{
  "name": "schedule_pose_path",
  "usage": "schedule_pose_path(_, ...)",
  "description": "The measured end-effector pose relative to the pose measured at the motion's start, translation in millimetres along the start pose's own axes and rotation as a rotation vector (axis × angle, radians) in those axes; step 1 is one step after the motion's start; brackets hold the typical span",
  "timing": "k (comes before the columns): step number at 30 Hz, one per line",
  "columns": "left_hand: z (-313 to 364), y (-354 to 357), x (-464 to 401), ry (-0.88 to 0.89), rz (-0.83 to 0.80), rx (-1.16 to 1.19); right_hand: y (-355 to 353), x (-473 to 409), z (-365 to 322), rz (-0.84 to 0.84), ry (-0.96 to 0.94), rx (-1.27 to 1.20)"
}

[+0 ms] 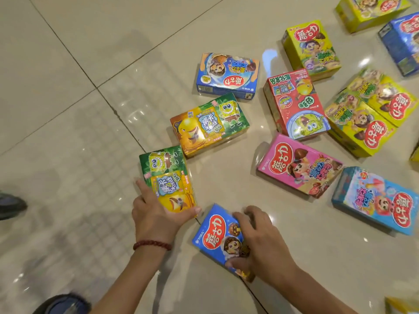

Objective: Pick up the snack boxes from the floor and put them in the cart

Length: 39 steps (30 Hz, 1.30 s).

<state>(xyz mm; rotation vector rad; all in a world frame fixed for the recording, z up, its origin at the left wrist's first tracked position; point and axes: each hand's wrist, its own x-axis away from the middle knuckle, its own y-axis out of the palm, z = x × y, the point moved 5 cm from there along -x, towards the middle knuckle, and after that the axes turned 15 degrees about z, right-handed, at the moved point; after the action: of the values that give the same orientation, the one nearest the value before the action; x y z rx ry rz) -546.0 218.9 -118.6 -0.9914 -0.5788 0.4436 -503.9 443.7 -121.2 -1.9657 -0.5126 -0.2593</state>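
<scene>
Glossy tiles (68,109), cartoon-printed (blue) snack box (217,236)

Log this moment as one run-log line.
step: picking up | left hand: grips green-and-yellow snack box | right hand: grips blue snack box | both boxes on floor | cart: not in view

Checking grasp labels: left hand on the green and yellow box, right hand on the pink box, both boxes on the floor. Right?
Not quite. In the head view the right hand grips the blue box, not the pink box, which lies untouched farther out on the floor. The rest holds: the left hand grips the green and yellow box, and both boxes are on the floor.
</scene>
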Motion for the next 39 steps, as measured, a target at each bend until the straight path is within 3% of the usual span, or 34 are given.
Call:
schedule_pose_path(3, 0, -2, 0, 0.006, -0.004, 0.044, -1, 1, -7, -0.092, 0.021, -0.012)
schedule_pose_path(7, -4, -2, -7, 0.033, 0.01, 0.299, -2, 0, -3, -0.142, 0.093, -0.153)
schedule_pose_path(15, 2, -30, 8, 0.024, -0.059, 0.423, -43, 20, 1, 0.032, 0.342, -0.644)
schedule_pose_path(21, 56, -135, 65, -0.021, -0.058, 0.59, -170, 64, -26, 0.322, 0.442, -0.783)
schedule_pose_path(25, 117, -216, 113, 0.052, -0.117, 0.657, -262, 103, -51, 0.529, 0.467, -0.789)
schedule_pose_path(39, 290, -535, 222, 0.128, -0.077, 0.818, -569, 244, -236, 0.806, 0.336, -0.964)
